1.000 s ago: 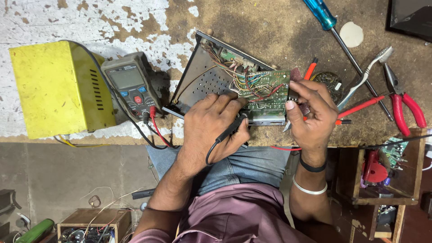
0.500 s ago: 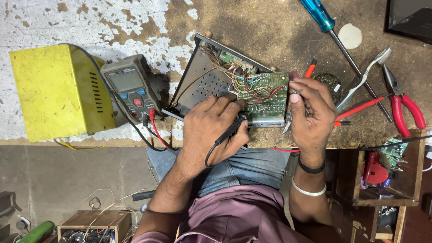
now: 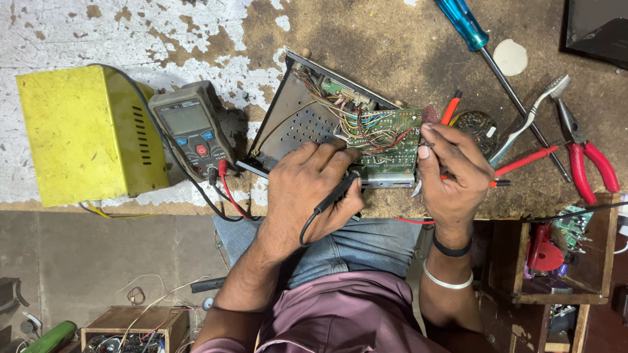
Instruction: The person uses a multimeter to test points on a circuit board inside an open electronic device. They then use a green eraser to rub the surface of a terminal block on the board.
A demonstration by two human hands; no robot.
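Note:
A green circuit board with many coloured wires stands tilted on an open metal chassis near the workbench's front edge. My left hand grips a black test probe, its tip against the board's lower left. My right hand holds a red test probe at the board's right edge, fingers curled round it. Both probe leads run to a grey multimeter lying left of the chassis.
A yellow metal box sits at the left. A blue-handled screwdriver, red-handled pliers, tweezers and an orange tool lie to the right. Wooden boxes of parts stand below the bench at right and left.
Both hands stay at the board with only slight shifts. My right hand's fingers have moved a little along the board's right edge.

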